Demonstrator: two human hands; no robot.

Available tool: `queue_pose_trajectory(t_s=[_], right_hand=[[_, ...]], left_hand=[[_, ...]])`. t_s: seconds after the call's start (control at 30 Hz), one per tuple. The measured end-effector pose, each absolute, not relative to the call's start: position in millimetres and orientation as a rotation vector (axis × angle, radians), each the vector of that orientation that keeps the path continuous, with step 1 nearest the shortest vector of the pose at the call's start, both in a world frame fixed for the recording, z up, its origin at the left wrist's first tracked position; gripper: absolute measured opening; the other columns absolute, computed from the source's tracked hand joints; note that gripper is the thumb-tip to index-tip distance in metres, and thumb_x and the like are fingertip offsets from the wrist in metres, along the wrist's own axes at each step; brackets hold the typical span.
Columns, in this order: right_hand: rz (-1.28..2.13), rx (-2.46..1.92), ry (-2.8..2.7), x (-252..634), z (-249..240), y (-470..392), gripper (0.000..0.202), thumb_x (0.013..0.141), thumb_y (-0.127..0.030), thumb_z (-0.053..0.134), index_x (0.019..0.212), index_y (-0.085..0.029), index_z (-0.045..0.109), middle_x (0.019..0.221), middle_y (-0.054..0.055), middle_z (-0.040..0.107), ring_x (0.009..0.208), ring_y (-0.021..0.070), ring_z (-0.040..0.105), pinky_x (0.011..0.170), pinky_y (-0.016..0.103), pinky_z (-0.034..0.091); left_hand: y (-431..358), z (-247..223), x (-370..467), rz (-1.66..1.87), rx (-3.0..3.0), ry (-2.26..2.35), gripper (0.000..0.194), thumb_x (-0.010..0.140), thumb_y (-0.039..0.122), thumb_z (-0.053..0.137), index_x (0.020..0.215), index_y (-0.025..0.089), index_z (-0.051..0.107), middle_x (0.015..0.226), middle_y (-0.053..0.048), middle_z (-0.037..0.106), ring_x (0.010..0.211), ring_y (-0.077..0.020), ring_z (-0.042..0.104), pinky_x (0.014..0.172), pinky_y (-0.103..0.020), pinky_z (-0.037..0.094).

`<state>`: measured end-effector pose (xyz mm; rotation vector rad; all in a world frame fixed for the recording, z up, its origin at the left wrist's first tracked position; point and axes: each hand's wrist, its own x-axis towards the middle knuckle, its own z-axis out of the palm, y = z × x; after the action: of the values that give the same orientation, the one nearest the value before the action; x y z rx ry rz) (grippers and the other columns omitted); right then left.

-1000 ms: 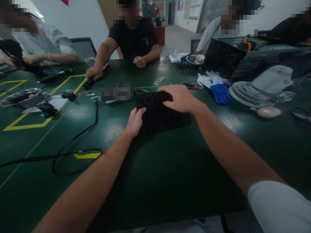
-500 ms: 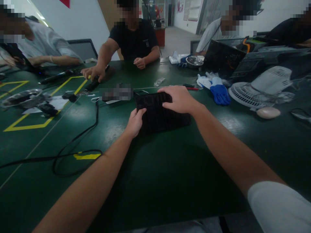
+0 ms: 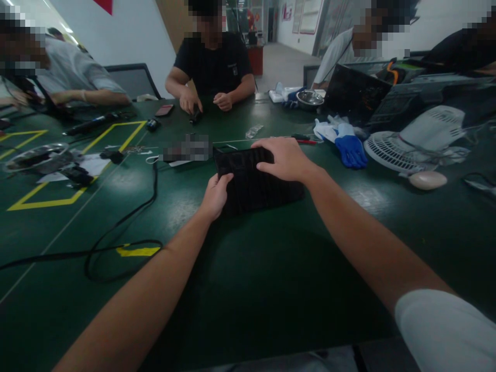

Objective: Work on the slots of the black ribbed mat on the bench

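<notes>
Between my hands is a black rectangular object (image 3: 251, 188) with faint ridges, tilted up a little from the green table; its exact kind is too dark to make out. My left hand (image 3: 217, 196) is closed on its left edge, thumb on the near face and fingers hidden behind. Over the top edge, my right hand (image 3: 282, 157) grips it with the thumb on the near face. Just beyond it to the left lies a blurred-out item (image 3: 186, 150) on a white base.
Blue-and-white gloves (image 3: 349, 147), a white fan part (image 3: 403, 139) and a metal bowl (image 3: 310, 98) lie to the right. A black cable (image 3: 127, 217) loops at the left near yellow tape. Across the table, a person's hand (image 3: 189, 101) holds a small dark object.
My hands and the black object have hardly moved. The person opposite has drawn a hand back toward their body, bringing a dark object along; a small dark red item now shows behind.
</notes>
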<state>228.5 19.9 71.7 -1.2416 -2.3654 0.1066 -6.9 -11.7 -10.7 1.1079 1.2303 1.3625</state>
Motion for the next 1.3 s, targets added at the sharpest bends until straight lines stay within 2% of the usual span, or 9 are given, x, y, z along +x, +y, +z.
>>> queue_pose_trajectory(t_s=[0.2, 0.63, 0.8, 1.3], right_hand=[[0.102, -1.244, -2.366, 228.5, 71.8, 19.9, 0.051, 0.097, -0.040, 0.065, 0.147, -0.027, 0.070, 0.149, 0.011, 0.075, 0.137, 0.0400, 0.064, 0.117, 0.061, 0.039], [0.119, -1.236, -2.367, 230.0, 71.0, 21.5, 0.051, 0.098, -0.034, 0.061, 0.148, -0.025, 0.070, 0.152, 0.011, 0.074, 0.141, 0.0394, 0.064, 0.120, 0.063, 0.038], [0.127, -1.216, -2.388, 231.7, 71.0, 23.0, 0.053, 0.098, -0.034, 0.061, 0.150, -0.028, 0.069, 0.155, 0.008, 0.072, 0.142, 0.0371, 0.063, 0.121, 0.061, 0.038], [0.134, -1.207, -2.417, 232.8, 75.2, 21.8, 0.058, 0.093, -0.031, 0.064, 0.150, -0.026, 0.069, 0.156, 0.011, 0.071, 0.144, 0.0398, 0.063, 0.122, 0.064, 0.039]], left_hand=[[-12.7, -8.9, -6.6, 1.347, 1.104, 1.238, 0.035, 0.075, 0.051, 0.077, 0.095, 0.022, 0.071, 0.095, -0.008, 0.076, 0.107, -0.0344, 0.076, 0.101, -0.047, 0.062], [-13.5, -8.9, -6.4, 1.357, 1.103, 1.231, 0.035, 0.076, 0.050, 0.077, 0.096, 0.021, 0.074, 0.095, -0.009, 0.079, 0.107, -0.0346, 0.077, 0.103, -0.049, 0.062], [-14.5, -7.3, -6.4, 1.342, 1.109, 1.240, 0.036, 0.076, 0.052, 0.077, 0.095, 0.022, 0.072, 0.093, -0.008, 0.077, 0.108, -0.0351, 0.076, 0.100, -0.048, 0.062], [-14.0, -7.7, -6.3, 1.351, 1.097, 1.217, 0.035, 0.074, 0.050, 0.078, 0.095, 0.023, 0.072, 0.094, -0.008, 0.078, 0.108, -0.0350, 0.077, 0.103, -0.048, 0.062]])
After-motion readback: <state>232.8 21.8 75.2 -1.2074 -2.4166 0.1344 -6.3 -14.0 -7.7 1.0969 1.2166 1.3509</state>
